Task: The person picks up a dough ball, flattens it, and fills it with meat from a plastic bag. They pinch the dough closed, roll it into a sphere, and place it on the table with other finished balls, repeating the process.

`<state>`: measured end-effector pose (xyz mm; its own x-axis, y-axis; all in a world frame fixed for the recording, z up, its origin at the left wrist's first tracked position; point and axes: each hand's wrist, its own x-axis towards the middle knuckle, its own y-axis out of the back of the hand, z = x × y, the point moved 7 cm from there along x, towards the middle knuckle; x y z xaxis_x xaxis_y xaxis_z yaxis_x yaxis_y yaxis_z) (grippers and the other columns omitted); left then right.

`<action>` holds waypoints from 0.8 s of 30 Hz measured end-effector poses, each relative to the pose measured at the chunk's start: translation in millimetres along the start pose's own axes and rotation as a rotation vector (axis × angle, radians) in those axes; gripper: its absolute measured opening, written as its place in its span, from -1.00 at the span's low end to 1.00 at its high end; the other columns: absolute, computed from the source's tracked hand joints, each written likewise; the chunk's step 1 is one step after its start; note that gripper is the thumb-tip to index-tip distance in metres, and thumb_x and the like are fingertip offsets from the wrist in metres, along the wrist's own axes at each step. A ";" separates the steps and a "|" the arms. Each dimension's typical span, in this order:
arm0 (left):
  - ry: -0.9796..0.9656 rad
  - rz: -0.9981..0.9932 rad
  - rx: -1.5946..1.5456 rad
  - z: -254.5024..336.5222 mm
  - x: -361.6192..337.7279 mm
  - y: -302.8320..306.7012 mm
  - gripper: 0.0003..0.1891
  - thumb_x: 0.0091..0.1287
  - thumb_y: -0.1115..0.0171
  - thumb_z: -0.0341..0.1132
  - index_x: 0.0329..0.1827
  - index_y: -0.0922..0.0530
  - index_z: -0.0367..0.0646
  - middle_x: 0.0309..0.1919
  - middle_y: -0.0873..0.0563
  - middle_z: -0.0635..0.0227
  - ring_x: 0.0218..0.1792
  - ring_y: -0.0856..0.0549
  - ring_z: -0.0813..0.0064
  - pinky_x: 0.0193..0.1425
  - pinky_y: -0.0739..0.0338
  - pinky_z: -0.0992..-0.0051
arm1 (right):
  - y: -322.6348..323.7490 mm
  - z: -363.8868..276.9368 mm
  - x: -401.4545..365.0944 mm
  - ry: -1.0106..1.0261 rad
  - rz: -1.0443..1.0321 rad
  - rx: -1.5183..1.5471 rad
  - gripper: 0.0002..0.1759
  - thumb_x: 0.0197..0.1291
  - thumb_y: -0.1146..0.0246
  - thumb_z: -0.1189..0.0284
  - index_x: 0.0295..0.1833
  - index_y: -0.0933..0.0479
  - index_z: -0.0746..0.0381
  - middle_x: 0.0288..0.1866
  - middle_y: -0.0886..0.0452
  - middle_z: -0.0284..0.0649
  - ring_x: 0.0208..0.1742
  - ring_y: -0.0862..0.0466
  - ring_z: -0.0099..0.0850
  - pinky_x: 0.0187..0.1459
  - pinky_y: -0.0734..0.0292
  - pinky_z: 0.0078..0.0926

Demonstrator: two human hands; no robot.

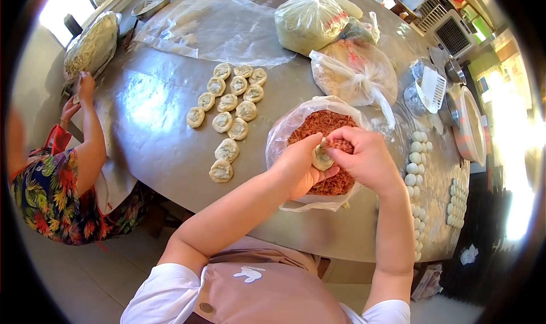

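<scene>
My left hand (pixel 298 166) holds a small round piece of dough (pixel 322 160), pale and cupped, above a plastic-lined bowl (pixel 277 145) of reddish-brown crumbly filling (pixel 321 125). The fingers of my right hand (pixel 364 153) are pinched at the upper edge of the same dough. Whether filling sits inside it is hard to see. To the left of the bowl, flattened round pastries (pixel 227 102) with pale greenish centres lie in uneven rows on the metal table (pixel 153 96).
Tied plastic bags (pixel 355 77) stand behind the bowl. White dough balls (pixel 414 167) line the right side, with a large basin (pixel 469 125) beyond. A plastic sheet (pixel 210 28) covers the back. At left, another person's hands (pixel 85 88) work near a covered dough mass (pixel 91 45).
</scene>
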<state>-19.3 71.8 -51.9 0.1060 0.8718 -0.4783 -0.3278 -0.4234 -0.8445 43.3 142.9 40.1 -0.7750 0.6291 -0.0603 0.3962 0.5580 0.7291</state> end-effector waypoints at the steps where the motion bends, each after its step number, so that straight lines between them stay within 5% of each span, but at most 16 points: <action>1: -0.019 0.013 0.022 0.1 -0.9 -3.4 -0.67 0.56 0.21 -0.26 0.24 -0.33 -0.25 0.14 -0.50 0.21 0.10 -0.58 0.39 0.17 -0.59 0.34 | -7.5 -1.0 -1.1 -0.145 -0.076 0.166 -0.73 0.10 -0.34 0.46 -0.05 -0.61 0.29 -0.18 -0.66 -0.09 -0.26 -0.68 -0.36 -0.18 -0.57 -0.42; 4: -0.066 0.025 0.074 -0.3 4.7 1.1 -0.68 0.57 0.20 -0.26 0.25 -0.33 -0.22 0.14 -0.50 0.23 0.11 -0.57 0.40 0.18 -0.58 0.37 | -5.8 -9.3 -1.8 0.096 0.022 -0.030 -0.68 0.08 -0.33 0.53 0.01 -0.59 0.28 -0.16 -0.67 -0.06 -0.21 -0.69 -0.33 -0.14 -0.57 -0.41; 7: -0.091 0.074 0.105 3.0 -1.6 1.4 -0.69 0.57 0.19 -0.26 0.25 -0.34 -0.18 0.13 -0.51 0.27 0.11 -0.56 0.43 0.20 -0.55 0.39 | -3.8 -4.7 -4.9 -0.008 0.011 0.209 -0.65 0.06 -0.32 0.58 0.03 -0.59 0.26 -0.17 -0.68 -0.07 -0.26 -0.69 -0.32 -0.16 -0.57 -0.43; 24: -0.166 0.040 0.151 1.7 -1.2 3.2 -0.82 0.52 -0.02 -0.32 0.11 -0.42 -0.07 -0.05 -0.54 0.46 -0.04 -0.58 0.60 0.16 -0.51 0.42 | -9.6 9.7 -14.3 -0.090 0.119 0.250 -0.77 0.10 -0.34 0.62 -0.08 -0.60 0.32 -0.28 -0.70 -0.26 -0.31 -0.63 -0.58 -0.23 -0.56 -0.58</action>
<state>-22.1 69.8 -53.6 -0.0618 0.8891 -0.4536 -0.4668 -0.4274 -0.7742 55.4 133.8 27.4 -0.6736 0.7372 -0.0526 0.5995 0.5866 0.5445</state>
